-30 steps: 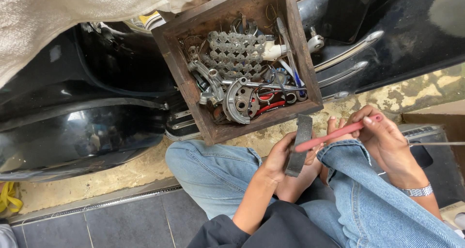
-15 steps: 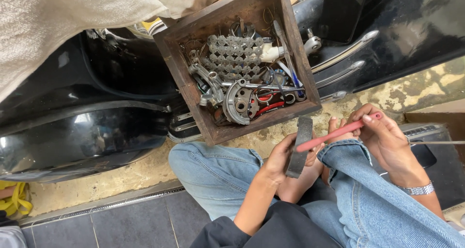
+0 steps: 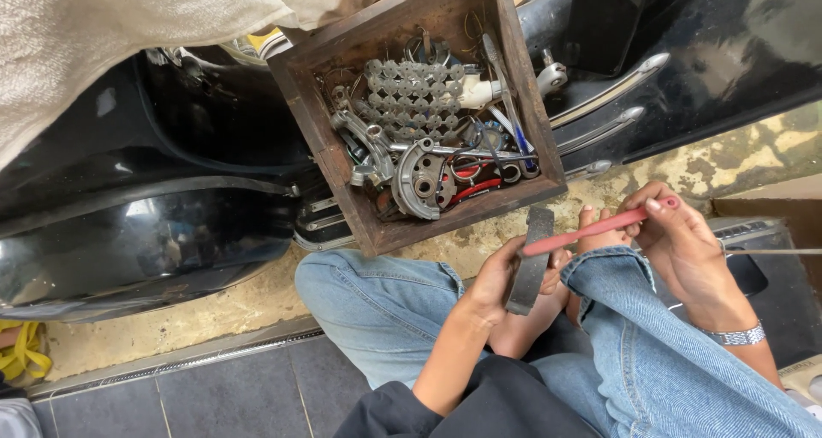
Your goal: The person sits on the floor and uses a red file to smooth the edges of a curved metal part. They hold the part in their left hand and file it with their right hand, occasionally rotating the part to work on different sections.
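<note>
The person sits with knees drawn up in blue jeans [image 3: 385, 305], and both hands meet just above the lap. The left hand [image 3: 497, 280] is clenched around a curved grey brake shoe [image 3: 531, 258], its fingers [image 3: 558, 258] wrapped round the lower part so that the piece stands nearly upright, its long axis running from near to far with the top end leaning slightly right. The right hand [image 3: 685, 241] grasps the right end of a slim red file [image 3: 599, 228]; its fingers [image 3: 655, 207] pinch the handle while the shaft runs leftward and slightly nearer, lying almost level. The file's left tip touches the brake shoe about midway along its edge, so the two long axes cross close to a right angle, the tool reaching the part from the right. The left hand is the one nearer to the brake shoe; the right stays well to the right of it, joined only through the file. A silver wristwatch [image 3: 736, 335] shows on the right wrist. Beyond the hands, on the floor [image 3: 214, 301] beside a black scooter body [image 3: 145, 232], sits a wooden box [image 3: 342, 172] filled with sprockets, wrenches and other metal parts.
</note>
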